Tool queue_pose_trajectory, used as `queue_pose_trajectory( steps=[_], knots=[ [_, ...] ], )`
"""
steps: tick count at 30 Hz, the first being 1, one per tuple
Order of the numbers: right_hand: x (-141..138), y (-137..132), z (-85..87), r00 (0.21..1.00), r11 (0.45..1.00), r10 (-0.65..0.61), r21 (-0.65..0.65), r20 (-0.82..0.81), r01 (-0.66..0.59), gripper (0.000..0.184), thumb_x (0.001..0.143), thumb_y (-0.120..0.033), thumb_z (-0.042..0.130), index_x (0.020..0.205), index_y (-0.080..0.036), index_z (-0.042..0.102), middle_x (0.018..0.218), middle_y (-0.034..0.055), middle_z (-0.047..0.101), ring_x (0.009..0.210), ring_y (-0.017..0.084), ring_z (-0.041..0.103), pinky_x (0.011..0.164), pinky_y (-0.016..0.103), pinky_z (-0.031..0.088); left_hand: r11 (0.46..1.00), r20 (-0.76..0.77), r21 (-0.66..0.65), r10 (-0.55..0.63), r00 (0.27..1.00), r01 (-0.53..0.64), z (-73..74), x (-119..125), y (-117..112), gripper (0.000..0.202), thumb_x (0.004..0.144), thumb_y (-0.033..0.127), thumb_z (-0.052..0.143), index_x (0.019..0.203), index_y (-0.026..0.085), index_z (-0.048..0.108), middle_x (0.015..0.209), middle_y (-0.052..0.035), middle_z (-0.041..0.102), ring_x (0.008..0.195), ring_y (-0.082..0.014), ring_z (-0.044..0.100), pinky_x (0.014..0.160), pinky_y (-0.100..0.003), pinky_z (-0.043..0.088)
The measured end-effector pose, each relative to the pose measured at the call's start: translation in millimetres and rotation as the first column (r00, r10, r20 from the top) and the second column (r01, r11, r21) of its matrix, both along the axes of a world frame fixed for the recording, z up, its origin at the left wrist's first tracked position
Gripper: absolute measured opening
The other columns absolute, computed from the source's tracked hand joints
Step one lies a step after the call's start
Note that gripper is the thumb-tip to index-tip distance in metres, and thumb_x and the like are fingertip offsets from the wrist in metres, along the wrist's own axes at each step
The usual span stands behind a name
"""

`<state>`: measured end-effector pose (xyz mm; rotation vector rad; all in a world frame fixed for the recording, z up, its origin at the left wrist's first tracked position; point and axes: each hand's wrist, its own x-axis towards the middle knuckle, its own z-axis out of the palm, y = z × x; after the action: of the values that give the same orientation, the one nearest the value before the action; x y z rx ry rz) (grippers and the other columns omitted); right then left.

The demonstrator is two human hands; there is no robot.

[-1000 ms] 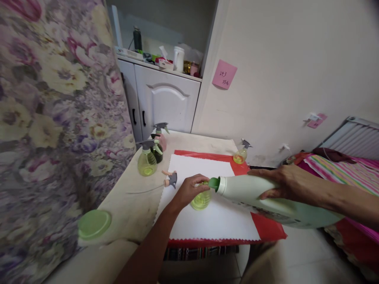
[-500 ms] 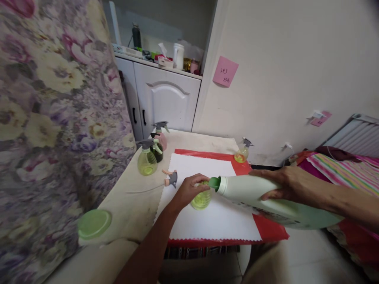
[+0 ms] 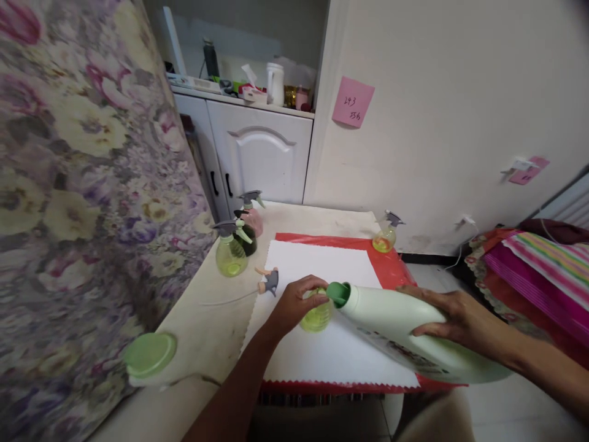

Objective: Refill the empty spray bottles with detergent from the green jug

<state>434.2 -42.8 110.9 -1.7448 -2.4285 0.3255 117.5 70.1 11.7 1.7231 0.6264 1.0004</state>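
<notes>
My left hand (image 3: 294,302) is wrapped round a small yellow-green spray bottle body (image 3: 318,316) that stands without its head on a white sheet (image 3: 322,350). My right hand (image 3: 448,314) grips a big pale green jug (image 3: 405,328) from above. The jug lies almost flat, its green spout (image 3: 338,293) right at the small bottle's mouth. A loose spray head with its long tube (image 3: 267,281) lies on the table just left of the sheet.
Spray bottles stand at the table's back left (image 3: 230,253) and one small one at the back right (image 3: 385,236). A green lid (image 3: 150,355) lies at the near left corner. A flowered cloth (image 3: 69,184) hangs on the left, a white cabinet (image 3: 262,156) stands behind.
The jug has tilted further, its spout now a little higher and angled up over the small bottle. The view has shifted slightly; both hands keep their grips.
</notes>
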Motion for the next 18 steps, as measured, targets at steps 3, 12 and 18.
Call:
queue_pose_trajectory(
  steps=[3,12,18],
  knots=[
    [8,-1,-6.2,0.99,0.997,-0.039,-0.078,-0.137,0.028,0.059,0.083,-0.052,0.061,0.138,-0.035,0.047,0.119,0.003,0.071,0.095,0.029,0.07,0.078,0.037,0.056,1.0,-0.028,0.01,0.0,1.0,0.0,2.6,2,-3,0.015,0.081,0.026,0.066,0.094,0.02,0.068,0.095,-0.0038,0.066,0.093,-0.0201,0.06,0.087,-0.031,0.043],
    [3,27,5.2,0.763,0.932,-0.231,0.089,-0.604,0.352,0.06,0.069,-0.042,0.077,0.126,-0.031,0.061,0.123,0.0042,0.067,0.085,0.025,0.069,0.063,0.029,0.058,0.998,-0.111,0.037,0.048,0.993,-0.045,4.8,-1,-7,0.015,0.084,0.023,0.06,0.098,0.021,0.066,0.098,-0.0031,0.064,0.096,-0.0188,0.06,0.089,-0.03,0.043],
    [-45,88,-31.2,0.454,0.887,-0.113,0.116,-0.884,0.448,0.06,0.064,-0.035,0.08,0.121,-0.029,0.063,0.11,0.0012,0.067,0.052,0.009,0.051,0.04,0.021,0.044,0.997,-0.136,0.031,0.07,0.988,-0.066,5.2,0,-7,0.015,0.083,0.021,0.06,0.097,0.022,0.065,0.099,-0.0037,0.065,0.098,-0.0192,0.06,0.09,-0.031,0.043]
  ],
)
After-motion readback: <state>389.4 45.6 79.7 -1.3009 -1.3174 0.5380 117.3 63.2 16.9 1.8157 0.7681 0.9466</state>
